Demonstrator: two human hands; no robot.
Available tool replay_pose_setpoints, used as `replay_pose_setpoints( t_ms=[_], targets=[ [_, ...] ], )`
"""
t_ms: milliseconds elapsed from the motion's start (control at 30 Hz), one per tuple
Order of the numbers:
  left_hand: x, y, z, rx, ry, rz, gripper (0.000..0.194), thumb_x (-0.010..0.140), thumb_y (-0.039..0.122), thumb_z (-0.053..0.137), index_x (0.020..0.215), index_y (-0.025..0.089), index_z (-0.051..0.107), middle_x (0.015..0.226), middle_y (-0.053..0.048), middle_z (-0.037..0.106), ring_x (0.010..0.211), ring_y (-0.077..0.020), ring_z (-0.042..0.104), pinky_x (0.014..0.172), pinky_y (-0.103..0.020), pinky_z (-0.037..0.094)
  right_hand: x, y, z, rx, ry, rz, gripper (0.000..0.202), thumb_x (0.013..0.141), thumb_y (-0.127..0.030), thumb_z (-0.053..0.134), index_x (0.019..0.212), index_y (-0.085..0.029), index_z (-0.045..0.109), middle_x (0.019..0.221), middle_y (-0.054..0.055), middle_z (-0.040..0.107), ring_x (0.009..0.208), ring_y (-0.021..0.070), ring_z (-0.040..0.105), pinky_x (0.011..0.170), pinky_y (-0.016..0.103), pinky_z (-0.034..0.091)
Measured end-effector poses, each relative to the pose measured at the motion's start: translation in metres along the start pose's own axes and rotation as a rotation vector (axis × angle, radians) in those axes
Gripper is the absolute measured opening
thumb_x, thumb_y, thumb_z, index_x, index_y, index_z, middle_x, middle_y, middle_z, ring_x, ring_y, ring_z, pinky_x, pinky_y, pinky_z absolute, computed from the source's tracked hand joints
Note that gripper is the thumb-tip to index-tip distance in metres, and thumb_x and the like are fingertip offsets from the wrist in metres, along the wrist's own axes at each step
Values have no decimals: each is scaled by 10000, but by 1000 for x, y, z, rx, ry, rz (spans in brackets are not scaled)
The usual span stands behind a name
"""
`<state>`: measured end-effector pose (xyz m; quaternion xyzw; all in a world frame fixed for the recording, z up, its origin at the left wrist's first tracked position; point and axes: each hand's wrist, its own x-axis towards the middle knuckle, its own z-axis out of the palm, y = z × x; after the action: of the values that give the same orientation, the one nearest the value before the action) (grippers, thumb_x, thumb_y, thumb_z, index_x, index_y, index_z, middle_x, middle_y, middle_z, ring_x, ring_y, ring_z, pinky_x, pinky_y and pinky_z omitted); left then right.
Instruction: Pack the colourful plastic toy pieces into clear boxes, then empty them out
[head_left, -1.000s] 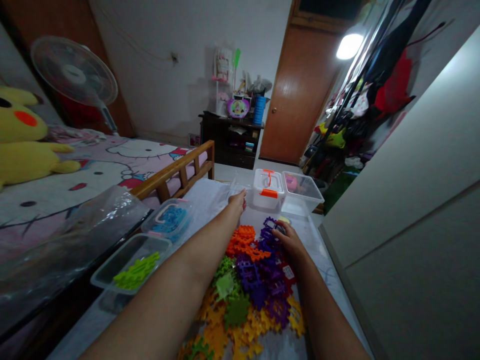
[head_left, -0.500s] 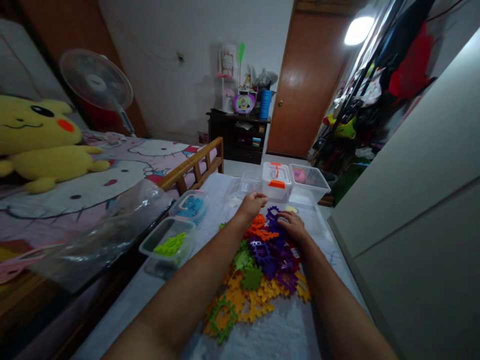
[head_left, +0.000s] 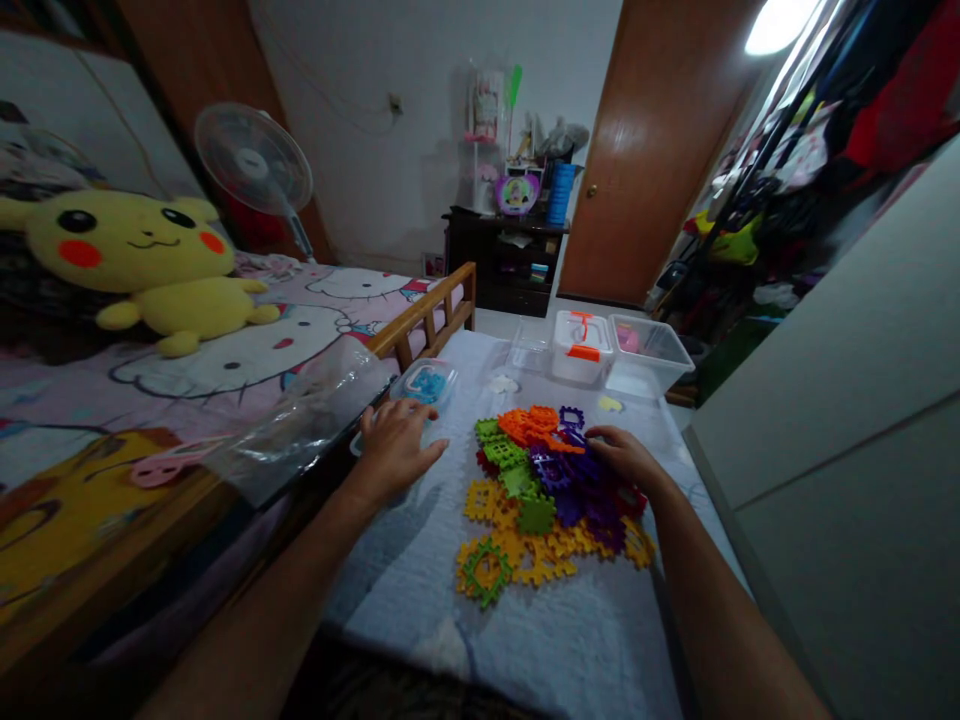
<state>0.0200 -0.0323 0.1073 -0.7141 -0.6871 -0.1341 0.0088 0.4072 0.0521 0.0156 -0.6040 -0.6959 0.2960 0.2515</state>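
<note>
A pile of toothed plastic pieces lies on the light cloth: orange pieces [head_left: 529, 425], green pieces [head_left: 536, 515], purple pieces [head_left: 581, 490] and yellow pieces [head_left: 525, 560]. My right hand [head_left: 626, 455] rests at the right edge of the purple pieces, its fingers extended and apart from the palm, holding nothing visible. Over at the left, my left hand [head_left: 397, 445] hovers with fingers spread and nothing in it, covering most of a clear container. Just beyond it sits a clear box with blue pieces [head_left: 427, 384].
A lidded box with orange clips [head_left: 581, 350] and an open clear bin [head_left: 649, 355] stand at the back of the cloth. A wooden bed rail [head_left: 424, 318] and plastic bag [head_left: 307, 410] lie left; a pale cabinet [head_left: 862, 400] borders the right.
My left hand has moved left, from above the orange pieces to the clear containers, and its fingers have spread. My right hand stays beside the purple pieces. The view has turned left.
</note>
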Motion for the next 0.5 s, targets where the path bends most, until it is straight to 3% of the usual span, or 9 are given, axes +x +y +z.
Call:
replay_pose_setpoints(
  t_ms=[100,233,400,500],
  targets=[
    [10,-3,6,-9,-31,22,332,863,379,602,1153,226,650,1289,-108,616,1280,-337,495,1100,-561,292,-4,-9,1,-23,93,41,396,793,-403,591,1077,-169,737,1113,118,724,1057,288,661,972,417,484],
    [46,8,6,29,-23,22,357,881,370,575,1196,213,635,1330,-127,588,1307,-338,465,1100,-518,308,-8,-18,4,-16,189,18,373,786,-396,587,1054,-179,728,1164,118,700,1131,280,627,1018,424,448],
    [97,-3,8,13,-110,-290,751,724,550,755,1333,178,520,1374,-216,519,1285,-450,448,1036,-582,346,-14,-23,2,-4,200,-24,386,783,-417,575,1061,-186,711,1189,127,679,1158,286,605,1047,457,425],
    [115,-19,18,-149,-173,-377,961,559,516,885,1338,128,476,1323,-252,540,1248,-492,464,976,-625,375,-17,-27,-1,2,201,-59,365,779,-414,579,1046,-203,710,1178,117,678,1142,284,608,1036,462,434]
  ],
)
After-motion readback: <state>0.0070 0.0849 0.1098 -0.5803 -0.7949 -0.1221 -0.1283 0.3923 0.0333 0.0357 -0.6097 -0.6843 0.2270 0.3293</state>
